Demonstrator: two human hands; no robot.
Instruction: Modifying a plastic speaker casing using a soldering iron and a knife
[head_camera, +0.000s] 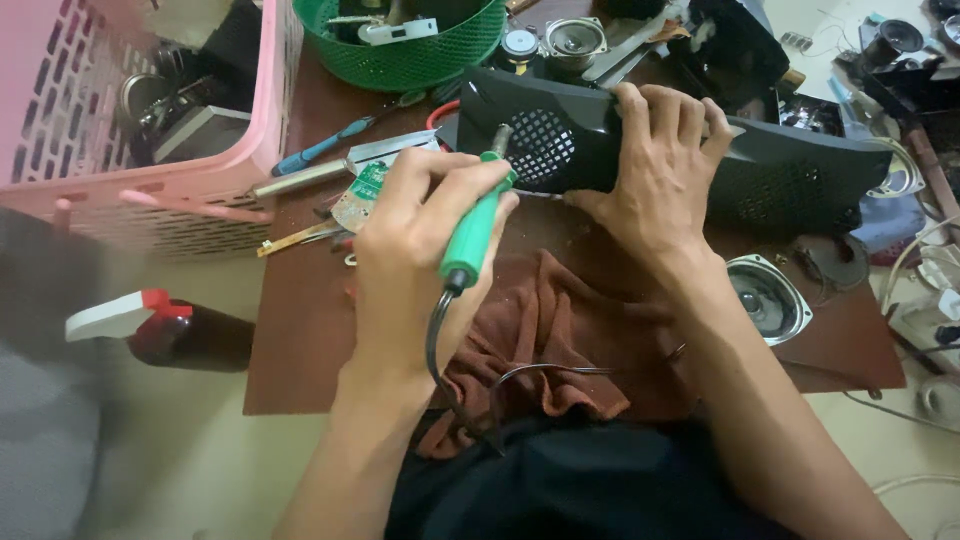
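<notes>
My left hand (425, 225) clamps a green plastic-handled soldering iron (478, 225); my right hand (660, 165) grips the black perforated plastic speaker housing (780, 170).

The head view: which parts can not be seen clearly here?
- Tip of the green-handled soldering iron: hidden behind the left hand.
- Black speaker housing: its middle is covered by the right hand.
- Pink basket: cut off by the left edge, contents blurred.
- Green basket: cut off by the top edge.

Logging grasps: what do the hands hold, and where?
Left hand grips soldering iron by its green handle; right hand clasps black speaker housing over its top edge.
</notes>
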